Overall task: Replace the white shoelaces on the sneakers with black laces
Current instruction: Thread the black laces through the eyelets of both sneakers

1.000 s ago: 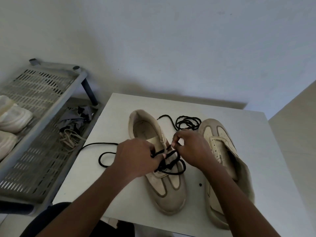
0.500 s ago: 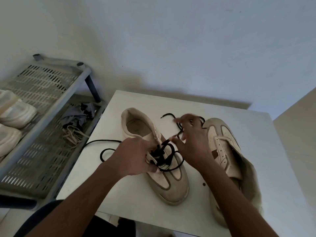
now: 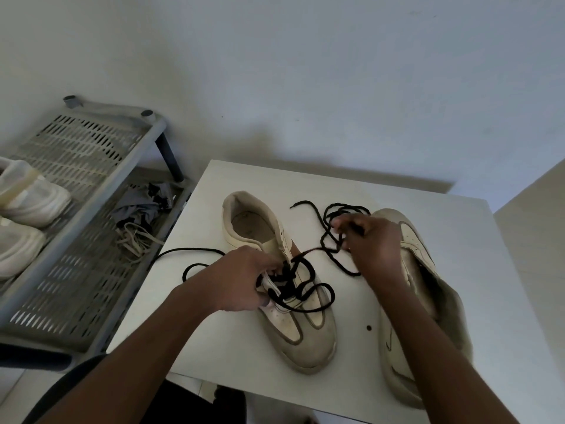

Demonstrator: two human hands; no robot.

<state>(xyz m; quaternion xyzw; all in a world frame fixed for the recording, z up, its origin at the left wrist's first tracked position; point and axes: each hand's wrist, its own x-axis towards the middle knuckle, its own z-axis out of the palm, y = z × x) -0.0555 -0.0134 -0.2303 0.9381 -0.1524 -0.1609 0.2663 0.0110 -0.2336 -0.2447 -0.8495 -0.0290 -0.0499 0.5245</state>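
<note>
Lacing step: I am putting the black lace (image 3: 308,296) through the holes of the near sneaker (image 3: 305,341). Only the lower holes have lace in them, and it sits in loose loops.
Left grip: my left grip (image 3: 241,280) is curled round the side flap of this sneaker, by the holes, and holds it down on the surface (image 3: 232,347).
Right grip: my right grip (image 3: 371,243) is pinched narrow on a strand of the black lace, up past the shoe. It is right by a heap of black cord (image 3: 342,208). I cannot tell if the heap is the same lace or a second one.
Other sneaker: the other sneaker (image 3: 394,362) lies on the surface under my right arm, with no lace in it that I can see.
White laces: the white laces (image 3: 137,240) lie on the low shelf of the rack (image 3: 76,286), off the surface.
How far: I think I am early on, with one shoe partly laced and the other not begun.
Next move: I think I must pull the strand until the loops go flat, find its tip, and poke it through the next hole up. That needs a small, careful pinch and a firm hold on the flap.
Watch out: the strand could tangle in the heap.
</note>
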